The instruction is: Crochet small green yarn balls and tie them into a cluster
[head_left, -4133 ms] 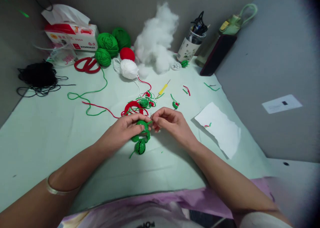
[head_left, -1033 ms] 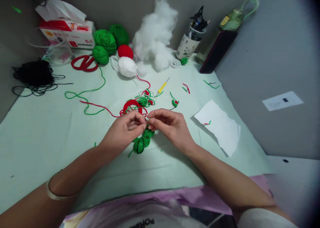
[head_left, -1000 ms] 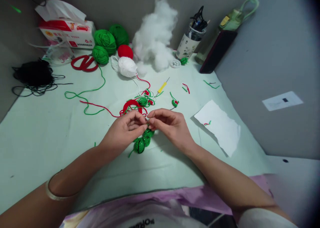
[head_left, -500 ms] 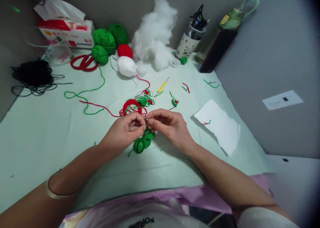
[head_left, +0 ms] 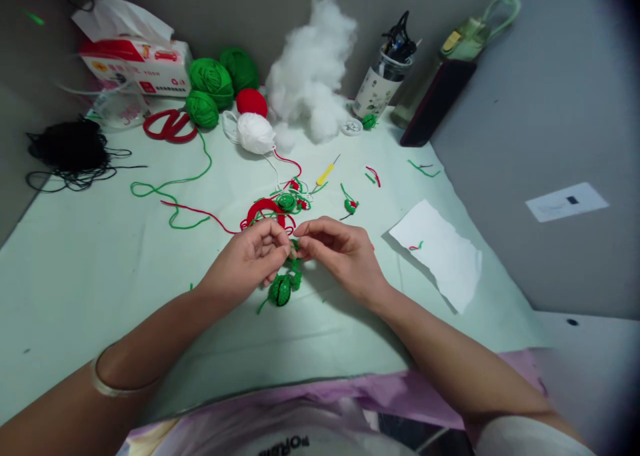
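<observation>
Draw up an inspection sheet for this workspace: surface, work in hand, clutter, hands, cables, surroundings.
Surface: pale green cover, faintly creased.
Work in hand: green crocheted work, its nearest ball dark-striped.
Clutter: red-handled scissors, black yarn, white stuffing, yellow-handled hook, torn paper, yarn scraps.
Hands: left hand pinches at the green crocheted work; right hand close beside it, anything in its fingertips too small to tell.
Cables: one thin dark cord, upper left.
Surroundings: grey partitions; white label on the right one.

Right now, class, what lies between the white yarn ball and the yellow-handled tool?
Head view: a red yarn strand, with a white strand to its left.
</observation>
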